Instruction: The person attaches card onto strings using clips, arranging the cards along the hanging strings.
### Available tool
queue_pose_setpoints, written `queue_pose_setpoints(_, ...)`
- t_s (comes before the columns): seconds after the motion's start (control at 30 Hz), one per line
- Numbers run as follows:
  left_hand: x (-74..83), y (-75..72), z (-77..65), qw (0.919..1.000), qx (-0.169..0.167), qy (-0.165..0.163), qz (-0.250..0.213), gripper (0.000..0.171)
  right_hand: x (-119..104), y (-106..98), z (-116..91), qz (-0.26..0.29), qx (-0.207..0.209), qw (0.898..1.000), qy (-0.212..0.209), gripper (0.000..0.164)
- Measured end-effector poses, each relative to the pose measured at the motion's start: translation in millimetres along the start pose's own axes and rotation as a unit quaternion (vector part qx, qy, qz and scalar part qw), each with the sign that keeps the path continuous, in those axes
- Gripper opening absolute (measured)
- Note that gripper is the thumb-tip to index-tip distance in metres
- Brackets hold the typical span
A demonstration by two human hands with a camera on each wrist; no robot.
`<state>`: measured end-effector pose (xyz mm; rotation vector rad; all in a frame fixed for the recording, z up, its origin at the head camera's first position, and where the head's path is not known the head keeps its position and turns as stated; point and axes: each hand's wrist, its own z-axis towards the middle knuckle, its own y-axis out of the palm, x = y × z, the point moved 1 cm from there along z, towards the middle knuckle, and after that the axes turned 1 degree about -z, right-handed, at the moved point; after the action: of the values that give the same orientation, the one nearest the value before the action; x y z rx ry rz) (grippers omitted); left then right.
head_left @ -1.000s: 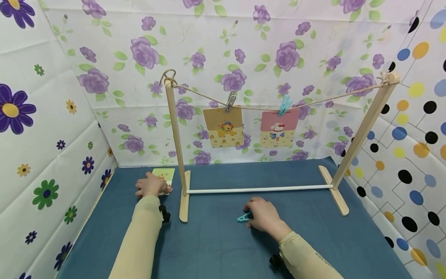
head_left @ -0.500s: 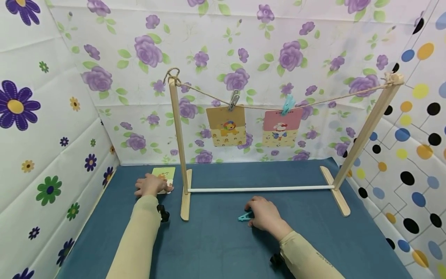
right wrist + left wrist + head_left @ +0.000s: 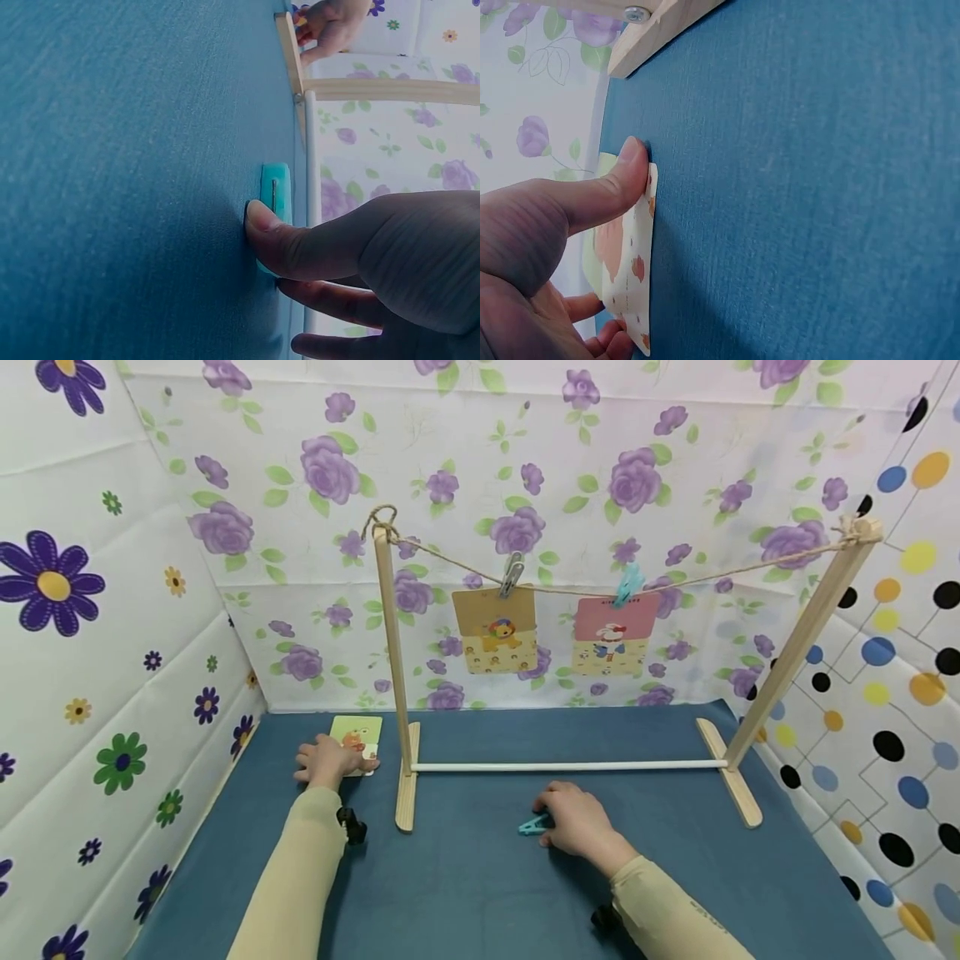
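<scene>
At the left of the blue tabletop lies a green and cream picture card (image 3: pixel 358 732). My left hand (image 3: pixel 328 762) grips it, the thumb (image 3: pixel 632 161) at one edge and the fingers near the opposite edge, hiding part of the print. In the middle, in front of the wooden stand, my right hand (image 3: pixel 576 823) pinches a teal clothespin (image 3: pixel 532 825) low over the cloth; the right wrist view shows the thumb (image 3: pixel 274 232) across the clothespin (image 3: pixel 275 180). The fingers on its far side are partly hidden.
The wooden stand (image 3: pixel 393 643) has a white crossbar (image 3: pixel 570 767) and a twine line (image 3: pixel 697 578). On the line hang a brown card (image 3: pixel 495 627) by a grey clothespin (image 3: pixel 512 574) and a pink card (image 3: pixel 613 631) by a light-blue clothespin (image 3: pixel 628 585). Patterned cloth walls enclose the table.
The head view has shifted, so the scene sits slightly further right. Both hands stay at the card and the clothespin with little visible movement.
</scene>
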<state>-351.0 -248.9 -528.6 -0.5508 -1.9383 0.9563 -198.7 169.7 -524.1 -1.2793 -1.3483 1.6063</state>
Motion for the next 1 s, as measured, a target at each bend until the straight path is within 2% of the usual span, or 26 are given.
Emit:
queue_pose_setpoints(0.3,-2.4,-0.9,-3.5,0.9995,0.001,0.026,0.018,0.128,-1,0,-2,-0.001,0.006,1.0,-0.005,0.038)
queue_pose_setpoints(0.5,-6.0,-1.4,-8.3,0.9993,-0.001,0.035,0.01,0.12,-1,2,-4,-0.001,0.014,1.0,-0.009,0.038)
queue_pose_setpoints(0.8,-13.6,-12.0,-20.4,0.9976,-0.018,0.066,0.006,0.088,0,3,-7,0.012,0.017,1.0,-0.014,0.037)
queue_pose_setpoints(1.0,-23.3,-15.6,-23.2,0.9953,-0.03,0.08,-0.046,0.062,3,5,-13,0.027,0.024,0.999,-0.026,0.037)
